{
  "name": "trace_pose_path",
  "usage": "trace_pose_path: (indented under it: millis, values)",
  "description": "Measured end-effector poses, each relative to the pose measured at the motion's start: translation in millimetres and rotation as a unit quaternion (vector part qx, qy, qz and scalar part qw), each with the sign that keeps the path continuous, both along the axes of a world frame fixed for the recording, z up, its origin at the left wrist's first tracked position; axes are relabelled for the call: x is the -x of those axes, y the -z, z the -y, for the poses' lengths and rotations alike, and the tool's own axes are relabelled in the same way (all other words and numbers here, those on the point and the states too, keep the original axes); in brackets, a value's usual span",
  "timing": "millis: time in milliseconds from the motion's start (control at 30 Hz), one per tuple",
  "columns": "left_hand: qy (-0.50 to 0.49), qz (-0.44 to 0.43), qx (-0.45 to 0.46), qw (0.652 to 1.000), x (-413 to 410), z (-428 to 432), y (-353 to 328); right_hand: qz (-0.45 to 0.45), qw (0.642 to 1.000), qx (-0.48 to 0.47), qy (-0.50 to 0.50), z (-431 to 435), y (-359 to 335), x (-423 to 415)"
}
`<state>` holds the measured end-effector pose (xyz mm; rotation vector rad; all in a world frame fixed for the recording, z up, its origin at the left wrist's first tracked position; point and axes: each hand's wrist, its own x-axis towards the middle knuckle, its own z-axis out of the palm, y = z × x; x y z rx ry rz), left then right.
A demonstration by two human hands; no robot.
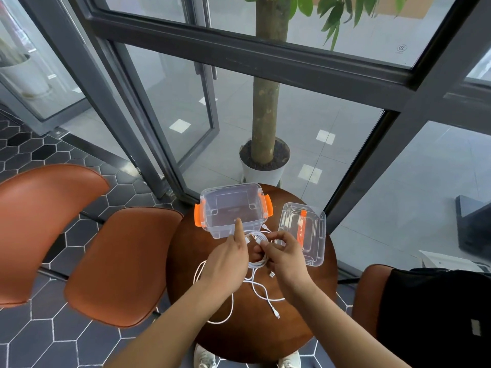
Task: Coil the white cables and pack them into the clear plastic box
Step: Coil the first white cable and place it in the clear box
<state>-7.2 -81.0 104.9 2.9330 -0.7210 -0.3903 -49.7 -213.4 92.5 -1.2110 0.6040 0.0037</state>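
Round brown table (pixel 265 341) by the glass wall: left hand (pixel 228 258) and right hand (pixel 285 257) both grip 1 half-wound white cable coil (pixel 257 263), left index finger sticking out. Loose cable (pixel 225 312) trails on the table below. Clear box (pixel 231 208) sits open just behind, lid (pixel 305 232) beside it on the right.

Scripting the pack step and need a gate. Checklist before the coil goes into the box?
1. Box open, lid lying to its right: ok.
2. Right hand has its fingers curled round the coil: ok.
3. Left hand grip on the coil: cannot tell, its palm side is hidden.
4. Whole cable wound up: not ok, a loose tail lies on the table.
5. Coil tied or secured: cannot tell.
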Motion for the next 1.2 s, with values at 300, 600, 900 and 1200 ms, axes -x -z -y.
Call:
trace_pose_path:
  millis: [300,600,900,1200]
  values:
    - [-0.230,-0.226,0.392,0.861,-9,-3,-8,0.003,1.000,-0.001,-0.001,1,-3,-3]
    - [-0.251,-0.229,0.416,0.844,-13,-9,-6,0.010,1.000,-0.024,-0.014,3,-2,-2]
    - [-0.223,-0.122,0.416,0.873,-10,-12,-1,0.004,1.000,0.014,0.016,0,-3,-6]
    - [-0.237,-0.056,0.335,0.910,-7,-10,2,0.033,0.998,-0.044,-0.012,-3,-6,-2]
